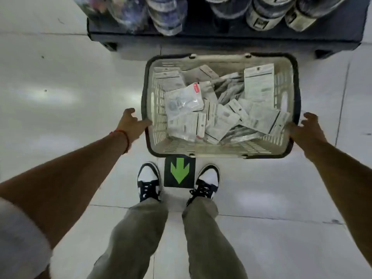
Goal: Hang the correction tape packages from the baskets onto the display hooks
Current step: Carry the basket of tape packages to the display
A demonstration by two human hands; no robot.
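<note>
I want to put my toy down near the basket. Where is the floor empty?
Bare floor lies wide open left of the basket, beyond the left hand. A narrower strip of tile runs right of the right hand. It is crowded ahead at the dark shelf base, and behind by the green arrow sticker and shoes.

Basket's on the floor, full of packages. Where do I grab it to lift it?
Grip the basket by the dark rim at its two short ends, one hand per end, coming from outside. The left hand and right hand are already at those ends. The rim is a continuous lip there, and the load of packages lies between, so a lift should stay level.
</note>
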